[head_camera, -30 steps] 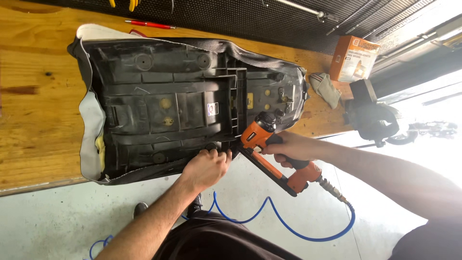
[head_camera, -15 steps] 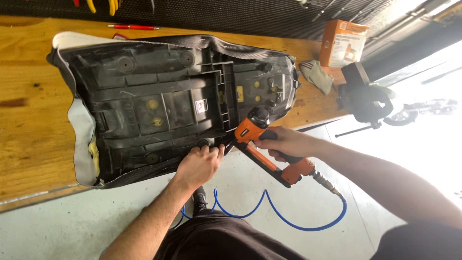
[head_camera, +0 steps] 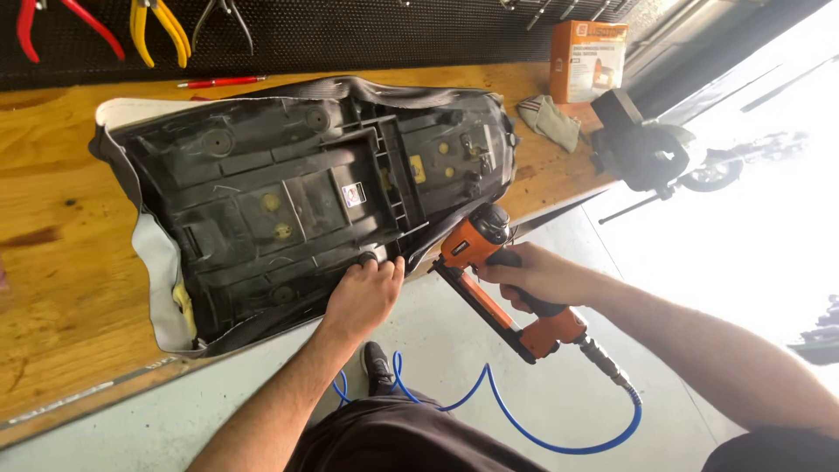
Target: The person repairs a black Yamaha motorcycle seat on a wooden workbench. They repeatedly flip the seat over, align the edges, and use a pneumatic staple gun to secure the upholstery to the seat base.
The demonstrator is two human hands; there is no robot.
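Note:
A black plastic motorcycle seat base [head_camera: 297, 192] lies upside down on the wooden workbench [head_camera: 61, 262], with black and grey cover material folded over its edges. My left hand [head_camera: 363, 297] presses the cover against the seat's near edge, fingers on the rim. My right hand [head_camera: 533, 275] grips an orange pneumatic staple gun [head_camera: 494, 275], its nose just to the right of my left hand, close to the seat edge. A blue air hose [head_camera: 524, 419] runs from the gun's handle down across the floor.
Pliers with red and yellow handles [head_camera: 149, 31] hang on the dark wall panel behind the bench. An orange box [head_camera: 587, 59], a grey rag [head_camera: 546, 118] and a black bench vise [head_camera: 642, 149] sit at the bench's right end. A red pen [head_camera: 223, 81] lies behind the seat.
The view has shifted and closed in on the seat. The staple gun has drawn slightly away to the right of the seat edge, while my left hand stays pressed on the cover.

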